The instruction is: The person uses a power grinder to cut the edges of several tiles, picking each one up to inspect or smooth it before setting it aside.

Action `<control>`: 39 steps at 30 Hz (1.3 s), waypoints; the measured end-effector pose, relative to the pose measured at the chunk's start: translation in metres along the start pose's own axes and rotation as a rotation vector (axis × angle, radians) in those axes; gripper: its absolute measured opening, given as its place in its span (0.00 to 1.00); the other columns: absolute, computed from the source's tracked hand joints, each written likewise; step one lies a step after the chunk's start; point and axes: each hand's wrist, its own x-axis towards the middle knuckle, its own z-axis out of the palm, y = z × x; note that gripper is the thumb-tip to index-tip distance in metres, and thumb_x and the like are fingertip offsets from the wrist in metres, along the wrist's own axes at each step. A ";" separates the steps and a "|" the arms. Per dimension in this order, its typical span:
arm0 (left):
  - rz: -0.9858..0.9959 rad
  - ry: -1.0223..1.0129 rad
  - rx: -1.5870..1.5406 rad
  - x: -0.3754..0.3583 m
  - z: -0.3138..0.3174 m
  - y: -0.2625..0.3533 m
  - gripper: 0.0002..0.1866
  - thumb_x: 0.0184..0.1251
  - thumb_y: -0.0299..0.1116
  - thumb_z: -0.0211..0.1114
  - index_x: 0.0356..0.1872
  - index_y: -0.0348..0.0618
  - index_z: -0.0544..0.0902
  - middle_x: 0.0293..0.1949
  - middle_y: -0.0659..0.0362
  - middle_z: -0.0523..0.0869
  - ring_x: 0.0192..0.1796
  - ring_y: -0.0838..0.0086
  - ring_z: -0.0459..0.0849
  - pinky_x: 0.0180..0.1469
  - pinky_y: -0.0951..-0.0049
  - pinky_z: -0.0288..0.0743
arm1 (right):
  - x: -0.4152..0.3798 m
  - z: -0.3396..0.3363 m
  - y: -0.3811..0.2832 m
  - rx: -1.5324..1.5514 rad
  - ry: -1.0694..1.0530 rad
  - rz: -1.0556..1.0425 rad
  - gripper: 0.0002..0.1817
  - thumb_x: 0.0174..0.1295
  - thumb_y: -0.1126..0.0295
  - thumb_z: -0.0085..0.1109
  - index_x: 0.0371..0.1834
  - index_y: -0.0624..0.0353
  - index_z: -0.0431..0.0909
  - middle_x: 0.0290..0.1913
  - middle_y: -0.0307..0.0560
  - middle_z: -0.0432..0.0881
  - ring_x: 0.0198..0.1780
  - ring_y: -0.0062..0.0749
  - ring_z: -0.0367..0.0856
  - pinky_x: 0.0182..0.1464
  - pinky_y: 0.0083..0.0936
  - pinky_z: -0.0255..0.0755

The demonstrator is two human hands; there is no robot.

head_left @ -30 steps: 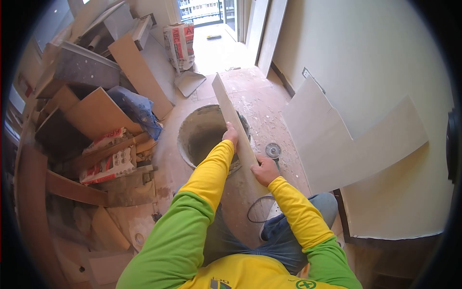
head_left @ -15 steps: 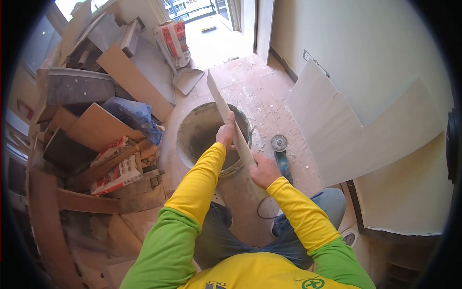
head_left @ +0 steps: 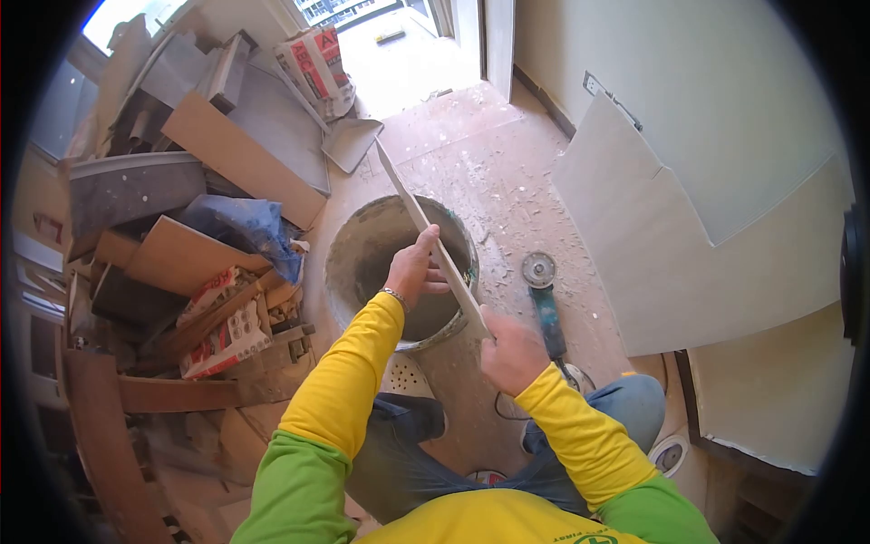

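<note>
A long, narrow pale strip [head_left: 405,193], tile or board, slants over a round, cement-stained drum [head_left: 340,263]. Near the strip's middle, my left hand [head_left: 419,270] holds it, thumb on top and fingers passing underneath. My right hand [head_left: 514,352], slightly blurred, is closed around the strip's near end. Its far tip reaches past the drum's rim towards a dustpan [head_left: 352,145]. On the floor to the right of the drum lies an angle grinder [head_left: 546,313] with its disc facing up. The inside of the drum is in shadow.
Boards [head_left: 245,159], a blue plastic sheet [head_left: 245,227] and torn bags are piled at the left. A red and white bag [head_left: 313,68] stands near the bright doorway. White chips litter the floor [head_left: 507,181]. A large pale sheet [head_left: 671,263] leans against the right wall.
My left hand has shifted slightly left and down, its fingers looser under the strip. My right hand has moved a little right and down. The strip's far end has shifted left as the view moved.
</note>
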 end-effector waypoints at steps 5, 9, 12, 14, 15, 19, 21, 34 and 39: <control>-0.027 0.021 0.023 0.005 -0.002 -0.005 0.38 0.70 0.61 0.66 0.62 0.32 0.79 0.52 0.46 0.81 0.41 0.62 0.88 0.39 0.59 0.91 | -0.001 0.011 0.009 -0.001 -0.099 0.055 0.25 0.61 0.72 0.56 0.64 0.62 0.75 0.40 0.66 0.83 0.45 0.66 0.84 0.50 0.56 0.77; -0.065 -0.033 -0.025 0.016 -0.012 -0.009 0.30 0.71 0.58 0.67 0.57 0.39 0.80 0.47 0.51 0.83 0.41 0.62 0.89 0.40 0.59 0.90 | 0.004 0.009 0.013 0.018 -0.138 0.029 0.22 0.65 0.68 0.58 0.62 0.60 0.76 0.38 0.64 0.83 0.43 0.66 0.84 0.48 0.56 0.77; -0.076 -0.056 -0.027 0.015 -0.014 -0.006 0.24 0.72 0.56 0.67 0.53 0.44 0.80 0.42 0.54 0.85 0.39 0.63 0.89 0.42 0.59 0.89 | 0.015 -0.002 0.018 0.150 -0.252 0.053 0.21 0.68 0.62 0.61 0.61 0.60 0.79 0.39 0.64 0.86 0.44 0.63 0.86 0.49 0.51 0.79; -0.091 -0.079 -0.033 0.016 -0.015 -0.004 0.24 0.73 0.54 0.67 0.53 0.45 0.80 0.42 0.55 0.85 0.40 0.63 0.89 0.42 0.59 0.89 | 0.032 -0.015 0.026 0.308 -0.191 0.183 0.22 0.68 0.60 0.62 0.61 0.59 0.80 0.40 0.64 0.87 0.45 0.60 0.87 0.50 0.47 0.79; -0.092 -0.084 -0.030 0.017 -0.014 -0.003 0.30 0.71 0.56 0.69 0.58 0.39 0.80 0.47 0.51 0.84 0.40 0.62 0.89 0.42 0.61 0.90 | 0.041 -0.022 0.033 0.460 -0.126 0.313 0.22 0.69 0.58 0.63 0.61 0.59 0.82 0.42 0.64 0.88 0.46 0.57 0.88 0.52 0.44 0.80; -0.101 -0.082 -0.014 0.015 -0.012 0.001 0.37 0.69 0.58 0.70 0.62 0.32 0.79 0.51 0.48 0.82 0.42 0.61 0.89 0.43 0.64 0.91 | 0.080 0.005 0.116 0.235 0.251 0.596 0.33 0.64 0.55 0.69 0.68 0.63 0.76 0.54 0.63 0.86 0.58 0.53 0.86 0.60 0.40 0.78; -0.105 -0.078 0.002 0.016 -0.012 0.001 0.37 0.69 0.58 0.70 0.62 0.32 0.79 0.51 0.47 0.82 0.43 0.62 0.89 0.43 0.64 0.91 | 0.077 0.033 0.162 -0.022 0.232 0.699 0.41 0.61 0.53 0.72 0.73 0.62 0.70 0.61 0.63 0.82 0.65 0.53 0.81 0.65 0.42 0.75; -0.148 -0.196 -0.148 0.016 -0.025 0.002 0.21 0.75 0.47 0.64 0.56 0.42 0.77 0.49 0.48 0.84 0.52 0.56 0.88 0.58 0.53 0.84 | 0.010 0.160 0.326 -0.325 0.122 1.134 0.46 0.54 0.61 0.73 0.77 0.48 0.62 0.67 0.62 0.76 0.71 0.58 0.72 0.70 0.56 0.65; -0.143 -0.245 -0.195 0.023 -0.032 -0.008 0.21 0.76 0.48 0.64 0.56 0.41 0.78 0.49 0.48 0.85 0.54 0.56 0.88 0.61 0.53 0.82 | 0.008 0.168 0.326 -0.339 0.244 1.076 0.40 0.56 0.60 0.73 0.72 0.49 0.66 0.64 0.60 0.78 0.67 0.60 0.75 0.68 0.55 0.67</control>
